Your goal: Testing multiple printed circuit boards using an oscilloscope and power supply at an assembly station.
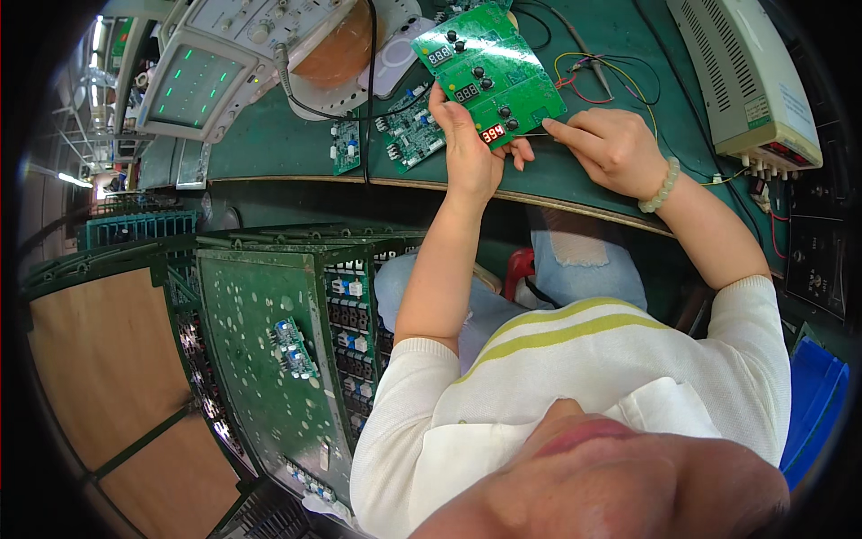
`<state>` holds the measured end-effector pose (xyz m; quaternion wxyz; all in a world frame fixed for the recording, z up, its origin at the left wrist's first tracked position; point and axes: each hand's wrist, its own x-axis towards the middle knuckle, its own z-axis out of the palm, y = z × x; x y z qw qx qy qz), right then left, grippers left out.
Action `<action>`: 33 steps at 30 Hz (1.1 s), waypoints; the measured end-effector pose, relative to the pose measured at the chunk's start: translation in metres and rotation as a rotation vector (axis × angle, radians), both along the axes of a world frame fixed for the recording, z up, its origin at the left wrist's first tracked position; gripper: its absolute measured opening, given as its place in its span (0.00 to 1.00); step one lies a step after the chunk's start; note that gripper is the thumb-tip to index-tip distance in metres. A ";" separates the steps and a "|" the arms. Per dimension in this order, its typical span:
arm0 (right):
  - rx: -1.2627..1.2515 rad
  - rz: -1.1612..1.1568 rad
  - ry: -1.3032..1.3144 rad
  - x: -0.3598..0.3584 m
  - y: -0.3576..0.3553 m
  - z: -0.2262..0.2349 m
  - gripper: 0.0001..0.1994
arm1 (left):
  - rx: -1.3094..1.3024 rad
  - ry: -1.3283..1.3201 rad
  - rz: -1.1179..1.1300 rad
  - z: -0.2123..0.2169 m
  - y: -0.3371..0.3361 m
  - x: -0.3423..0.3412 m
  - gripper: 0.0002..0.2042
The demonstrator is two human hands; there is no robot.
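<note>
A green circuit board panel (489, 76) is tilted up over the workbench, with my left hand (469, 148) closed on its near left edge. Small digit displays and black buttons sit in several groups on it. The nearest display (493, 133) glows red; the others are unlit. At the panel's near right corner is my right hand (611, 148), its index finger reaching to the edge and its other fingers curled. Whatever lies between those fingertips is too small to make out. Thin red and yellow wires (575, 83) run beside the panel's right edge.
Populated circuit boards (411, 135) lie left of the panel. An oscilloscope (193, 85) stands at the far left and a beige bench instrument (750, 81) at the right. Below the bench edge, a green rack (260, 350) holds more boards. A blue bin (815, 404) is at the lower right.
</note>
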<state>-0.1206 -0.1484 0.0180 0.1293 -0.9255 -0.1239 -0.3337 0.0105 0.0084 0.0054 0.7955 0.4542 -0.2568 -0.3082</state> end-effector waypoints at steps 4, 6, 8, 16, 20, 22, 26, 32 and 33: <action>0.009 0.031 -0.004 0.003 0.004 0.005 0.16 | 0.003 -0.026 0.026 0.004 0.004 0.002 0.25; 0.017 0.064 -0.022 0.002 0.004 0.008 0.16 | 0.002 0.024 0.038 0.000 0.003 -0.001 0.26; 0.022 0.043 0.010 -0.002 0.004 0.009 0.16 | -0.009 0.038 0.014 -0.001 0.001 -0.002 0.26; 0.019 0.042 0.001 -0.003 0.008 0.009 0.16 | -0.056 -0.002 -0.020 0.002 0.005 -0.004 0.23; 0.020 0.024 0.017 -0.005 0.008 0.010 0.15 | -0.059 -0.003 -0.021 -0.001 0.003 -0.005 0.24; 0.017 0.022 0.019 -0.004 0.007 0.008 0.16 | -0.063 0.001 -0.033 -0.001 0.001 -0.004 0.24; 0.021 0.038 0.018 -0.002 0.005 0.008 0.16 | -0.035 0.012 0.008 -0.002 0.002 -0.001 0.25; 0.010 0.027 0.023 0.000 0.006 0.005 0.17 | -0.043 -0.017 0.007 0.000 0.003 -0.001 0.24; 0.012 0.027 0.023 -0.001 0.005 0.004 0.17 | -0.041 -0.022 0.002 0.000 0.003 -0.001 0.24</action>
